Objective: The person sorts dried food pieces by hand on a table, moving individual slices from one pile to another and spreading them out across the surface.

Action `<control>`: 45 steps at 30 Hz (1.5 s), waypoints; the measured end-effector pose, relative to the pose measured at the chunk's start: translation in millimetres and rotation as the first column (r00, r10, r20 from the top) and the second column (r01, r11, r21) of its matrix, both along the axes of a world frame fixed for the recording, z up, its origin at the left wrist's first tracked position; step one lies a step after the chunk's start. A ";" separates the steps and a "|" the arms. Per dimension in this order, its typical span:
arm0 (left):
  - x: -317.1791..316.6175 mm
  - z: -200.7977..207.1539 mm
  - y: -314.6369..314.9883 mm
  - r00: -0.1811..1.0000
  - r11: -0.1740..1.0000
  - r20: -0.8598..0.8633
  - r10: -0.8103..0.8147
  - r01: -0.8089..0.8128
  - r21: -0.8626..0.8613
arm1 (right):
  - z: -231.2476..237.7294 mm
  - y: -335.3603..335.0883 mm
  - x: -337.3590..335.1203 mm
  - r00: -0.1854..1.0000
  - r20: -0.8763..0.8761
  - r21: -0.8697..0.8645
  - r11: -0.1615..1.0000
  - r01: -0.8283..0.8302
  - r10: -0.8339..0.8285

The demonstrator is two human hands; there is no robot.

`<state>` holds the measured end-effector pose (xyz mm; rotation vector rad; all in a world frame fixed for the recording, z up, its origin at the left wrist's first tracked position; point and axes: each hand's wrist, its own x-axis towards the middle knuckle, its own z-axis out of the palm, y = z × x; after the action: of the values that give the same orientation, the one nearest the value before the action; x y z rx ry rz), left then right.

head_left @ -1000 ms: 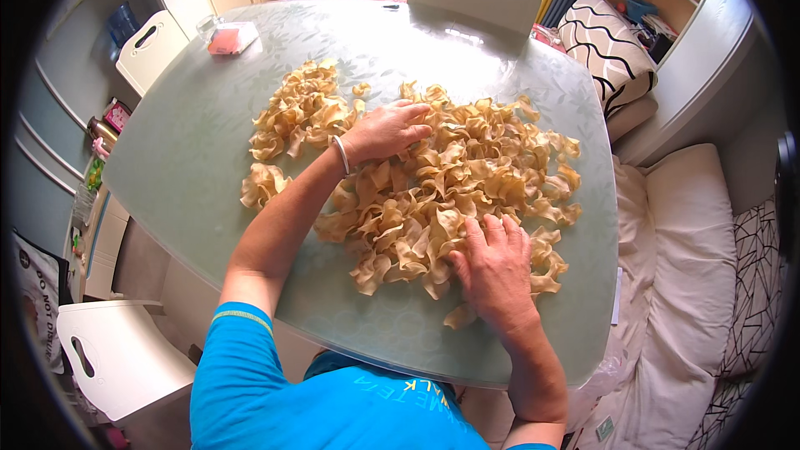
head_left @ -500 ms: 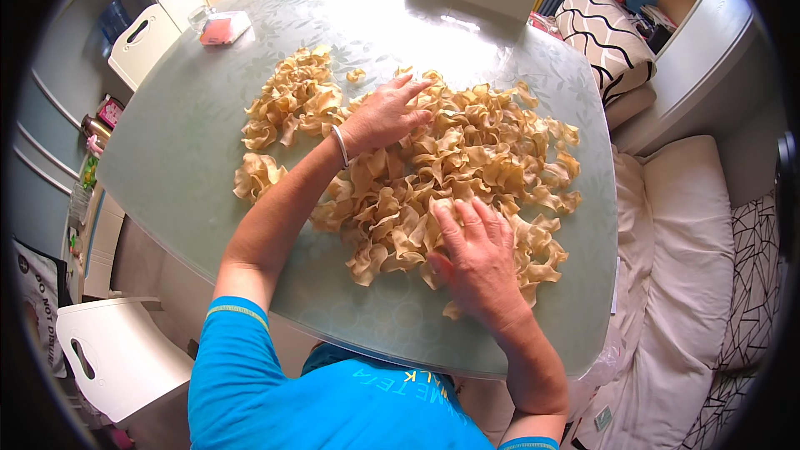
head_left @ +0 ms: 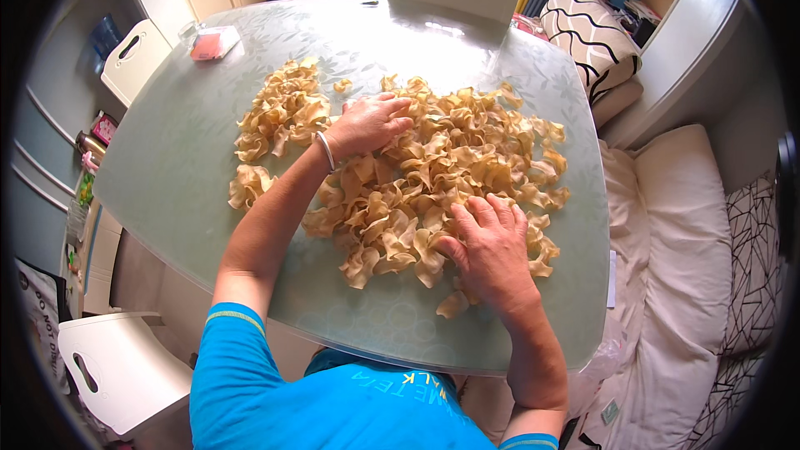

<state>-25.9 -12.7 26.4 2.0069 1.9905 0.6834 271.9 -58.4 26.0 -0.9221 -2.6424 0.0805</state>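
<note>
On table [head_left: 167,183]: both hands flat on dried curls [head_left: 433,167], grips wide, holding nothing.

Person's in a bright blue short-sleeve tee w/ yellow-striped cuff trim, pale lettering at the chest, thin silver bangle [head_left: 326,150] on left wrist, forearms bare.

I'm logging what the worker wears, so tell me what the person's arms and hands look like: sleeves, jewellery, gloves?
Both hands are bare, no gloves. The left hand has a thin silver-coloured bangle at the wrist; the right hand shows no jewellery. The forearms are uncovered. The bright blue short-sleeved shirt has sleeve hems edged with a narrow yellow-and-white stripe.
</note>
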 end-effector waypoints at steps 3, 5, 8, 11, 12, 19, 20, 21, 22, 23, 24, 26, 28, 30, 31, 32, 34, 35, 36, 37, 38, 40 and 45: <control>6.1 7.5 2.2 0.973 0.996 0.229 -0.009 0.030 -0.084 | 3.2 -0.5 1.6 1.000 0.010 0.007 1.000 0.026 -0.026; 15.2 21.1 -2.5 0.948 0.990 0.318 0.021 0.024 -0.135 | 2.9 -0.3 2.5 0.998 0.012 0.019 0.998 0.055 -0.055; 18.2 6.5 0.2 0.977 0.989 0.167 -0.129 0.115 0.093 | 3.2 0.4 3.3 0.996 0.005 0.033 0.995 0.094 -0.094; 29.9 12.5 -2.7 0.994 0.991 0.002 -0.107 0.106 0.076 | 4.4 3.4 5.5 0.991 -0.016 0.056 0.990 0.132 -0.131; 35.2 16.4 -5.3 0.993 0.993 -0.069 -0.095 0.100 0.070 | 3.9 4.2 6.7 0.990 -0.014 0.036 0.989 0.141 -0.141; 45.4 17.1 -11.0 0.986 0.987 -0.104 -0.134 0.142 0.074 | 7.0 9.6 11.2 0.993 -0.022 -0.091 0.989 0.114 -0.116; 48.8 18.3 -12.8 0.981 0.981 -0.124 -0.149 0.162 0.105 | 5.8 10.6 11.8 0.997 -0.025 -0.098 0.992 0.074 -0.077; 52.4 22.0 -14.8 0.976 0.985 -0.146 -0.162 0.168 0.029 | 4.5 9.5 10.2 0.998 -0.022 -0.102 0.994 0.050 -0.052; 53.7 19.9 -14.3 0.972 0.977 -0.119 -0.201 0.207 0.040 | 2.7 5.8 6.5 0.999 -0.018 -0.107 0.994 0.025 -0.028; 54.4 16.3 -13.0 0.966 0.968 -0.092 -0.240 0.246 0.052 | 0.8 2.1 3.1 1.000 -0.015 -0.111 0.994 0.001 -0.003; 55.3 14.4 -12.0 0.958 0.957 -0.066 -0.279 0.284 0.065 | -1.2 -1.4 1.1 1.000 0.010 -0.070 0.998 0.000 0.001; 56.8 18.8 -15.3 0.937 0.934 -0.028 -0.348 0.349 0.072 | -5.8 -8.2 -3.2 0.998 0.058 0.010 1.000 -0.019 0.019; 57.8 11.4 -12.5 0.928 0.922 -0.006 -0.372 0.370 0.112 | -9.2 -9.3 -5.8 0.999 0.043 -0.040 0.999 -0.013 0.015; 61.5 5.5 -8.9 0.918 0.917 0.079 -0.388 0.376 0.136 | -9.9 -9.1 -6.8 0.999 0.043 -0.027 0.999 -0.017 0.018; 62.0 3.6 -8.2 0.913 0.916 0.118 -0.390 0.372 0.148 | -9.0 -8.2 -7.5 0.999 0.042 -0.029 0.999 -0.018 0.019; 62.9 1.7 -8.7 0.921 0.917 0.083 -0.382 0.366 0.155 | -7.4 -7.0 -7.1 0.999 0.041 -0.030 0.999 -0.020 0.021; 62.8 -1.4 -9.9 0.935 0.922 0.010 -0.355 0.348 0.172 | -3.0 -4.0 -6.2 0.999 0.036 -0.041 0.999 -0.009 0.010; 61.8 -3.9 -7.2 0.938 0.911 -0.014 -0.347 0.341 0.231 | -0.5 -3.1 -4.1 0.999 0.032 -0.051 0.999 0.004 -0.002; 59.7 -2.9 -5.6 0.940 0.914 0.032 -0.340 0.322 0.248 | 2.1 -2.2 -2.2 0.999 0.029 -0.060 0.998 0.017 -0.016; 58.6 4.8 -5.4 0.939 0.915 0.071 -0.338 0.309 0.260 | 4.4 -1.4 -1.0 1.000 0.010 -0.042 0.999 0.025 -0.025; 55.8 11.8 -6.1 0.935 0.915 0.110 -0.336 0.297 0.272 | 4.0 0.2 0.4 1.000 0.010 -0.046 0.998 0.030 -0.030; 39.0 14.3 -6.2 0.966 0.919 0.045 -0.253 0.226 0.322 | -0.1 2.9 0.4 0.999 0.007 -0.060 0.998 0.034 -0.034; -1.2 39.3 -0.4 0.974 0.996 -0.224 -0.015 -0.005 -0.090 | -3.1 1.0 1.9 0.999 0.019 -0.011 0.999 0.036 -0.036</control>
<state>-27.0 -13.0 65.7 2.1157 2.0959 0.3711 273.8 -57.4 22.8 -0.9782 -2.6439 0.0783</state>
